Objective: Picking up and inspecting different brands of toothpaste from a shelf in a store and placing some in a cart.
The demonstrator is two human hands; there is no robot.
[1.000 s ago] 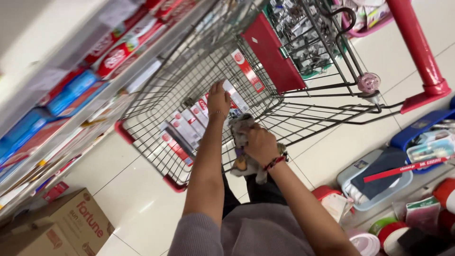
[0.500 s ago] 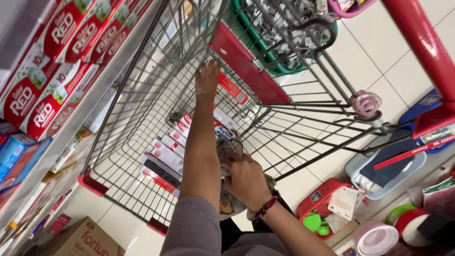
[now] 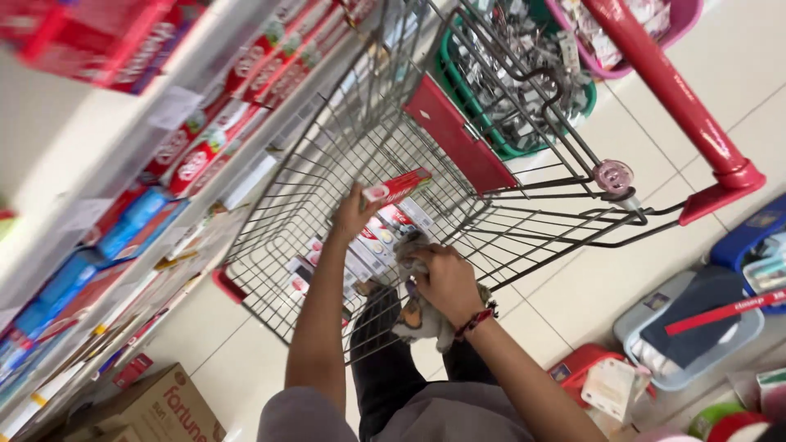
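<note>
Red box (image 3: pixel 398 186): long carton, white end, pinched in my left hand (image 3: pixel 354 214) above the wire cart (image 3: pixel 327 155). More red-and-white boxes (image 3: pixel 360 250) lie flat in the cart's bottom. My right hand (image 3: pixel 444 278) is clenched around a grey cloth (image 3: pixel 419 315); red cartons (image 3: pixel 205 155) line the shelf at left.

**Reds against grey wire**

Red-and-white toothpaste box (image 3: pixel 399 186), grey wire cart (image 3: pixel 327 164) with red flap (image 3: pixel 458 135) and red handle (image 3: pixel 667 82). Grey-and-tan patterned cloth (image 3: pixel 422 315), red-and-black wristband (image 3: pixel 475 322), green basket (image 3: pixel 524 147), cream floor tiles (image 3: pixel 614 278).
</note>
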